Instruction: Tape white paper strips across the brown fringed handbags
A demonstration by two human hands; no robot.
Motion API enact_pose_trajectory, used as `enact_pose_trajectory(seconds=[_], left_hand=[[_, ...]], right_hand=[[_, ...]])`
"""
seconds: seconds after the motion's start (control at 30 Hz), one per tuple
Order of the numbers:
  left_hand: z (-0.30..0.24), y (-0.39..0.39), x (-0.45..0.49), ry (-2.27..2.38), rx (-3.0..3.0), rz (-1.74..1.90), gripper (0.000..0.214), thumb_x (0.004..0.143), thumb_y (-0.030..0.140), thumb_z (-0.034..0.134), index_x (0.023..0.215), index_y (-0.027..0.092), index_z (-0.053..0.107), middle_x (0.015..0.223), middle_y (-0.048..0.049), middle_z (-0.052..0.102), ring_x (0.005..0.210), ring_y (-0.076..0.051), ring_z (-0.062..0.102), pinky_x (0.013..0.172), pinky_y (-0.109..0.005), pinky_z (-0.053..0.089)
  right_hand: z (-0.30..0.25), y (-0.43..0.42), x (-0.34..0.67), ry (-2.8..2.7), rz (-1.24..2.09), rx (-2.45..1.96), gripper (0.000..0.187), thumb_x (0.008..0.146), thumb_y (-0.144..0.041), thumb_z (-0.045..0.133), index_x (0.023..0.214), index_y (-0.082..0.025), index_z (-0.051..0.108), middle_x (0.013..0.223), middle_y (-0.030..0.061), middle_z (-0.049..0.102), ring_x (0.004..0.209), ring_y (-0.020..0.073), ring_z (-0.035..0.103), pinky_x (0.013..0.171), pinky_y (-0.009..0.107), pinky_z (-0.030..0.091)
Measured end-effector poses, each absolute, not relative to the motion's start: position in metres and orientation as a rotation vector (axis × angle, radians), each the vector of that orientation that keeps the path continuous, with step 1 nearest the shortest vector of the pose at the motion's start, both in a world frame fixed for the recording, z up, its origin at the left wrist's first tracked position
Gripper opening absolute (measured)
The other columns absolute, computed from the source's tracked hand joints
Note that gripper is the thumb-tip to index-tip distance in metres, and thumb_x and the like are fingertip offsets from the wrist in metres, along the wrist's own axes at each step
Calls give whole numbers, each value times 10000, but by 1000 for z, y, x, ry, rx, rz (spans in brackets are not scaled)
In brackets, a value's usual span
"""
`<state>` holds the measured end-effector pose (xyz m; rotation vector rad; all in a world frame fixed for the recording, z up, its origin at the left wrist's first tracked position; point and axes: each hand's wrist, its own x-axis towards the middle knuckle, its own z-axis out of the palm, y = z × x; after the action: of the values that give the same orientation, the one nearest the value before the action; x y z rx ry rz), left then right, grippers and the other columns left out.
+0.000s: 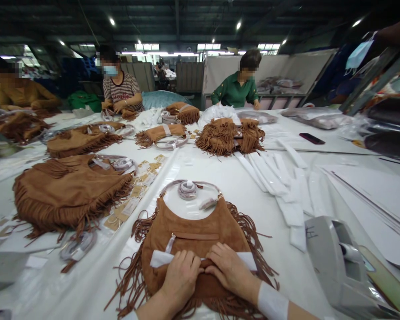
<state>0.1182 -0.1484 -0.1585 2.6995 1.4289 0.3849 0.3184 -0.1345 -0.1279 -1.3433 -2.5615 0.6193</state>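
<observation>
A brown suede handbag [190, 222] with long fringe down both sides lies flat on the white table right in front of me. Its handle curves away from me, beside a wrapped coil of strap [187, 190]. Below the short zip pocket, a white strip [162, 258] runs across the bag, its middle covered by my fingers. My left hand [183, 273] and my right hand [231, 269] are close together, fingers curled over the bag's lower part and pinching a fold of suede at the strip. Whether they also grip the strip is hidden.
A grey tape dispenser [336, 262] stands at my right, with loose white strips [286, 191] beyond it. Fringed bags [70, 191] and paper tags [133, 195] lie at left, more bags [231, 135] ahead. A phone [311, 138] lies farther right. Several co-workers sit across the table.
</observation>
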Motion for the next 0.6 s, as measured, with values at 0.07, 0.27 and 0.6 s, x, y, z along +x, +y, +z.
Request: enact_pose_trajectory(seconds=[0.07, 0.27, 0.6], left_hand=[[-162, -145, 118, 1434, 2696, 367, 70, 914, 194, 508, 846, 206, 495, 812, -12, 537, 741, -208, 498, 670, -339, 394], [-158, -135, 115, 1429, 2718, 251, 93, 891, 270, 584, 886, 201, 521, 839, -8, 542, 759, -202, 524, 655, -321, 418], [-153, -142, 89, 1619, 2821, 394, 99, 892, 304, 578, 965, 236, 576, 827, -17, 524, 800, -217, 506, 788, -403, 436]], right_hand=[[-130, -132, 318, -2557, 606, -1337, 83, 908, -259, 551, 922, -181, 576, 920, 50, 567, 872, 206, 495, 756, 340, 409], [-138, -128, 319, -2538, 519, -1317, 139, 938, -277, 499, 895, -171, 578, 875, 53, 556, 816, 195, 498, 714, 325, 403], [-143, -130, 317, -2535, 332, -1279, 220, 964, -299, 434, 864, -179, 590, 867, 64, 550, 810, 198, 476, 720, 341, 394]])
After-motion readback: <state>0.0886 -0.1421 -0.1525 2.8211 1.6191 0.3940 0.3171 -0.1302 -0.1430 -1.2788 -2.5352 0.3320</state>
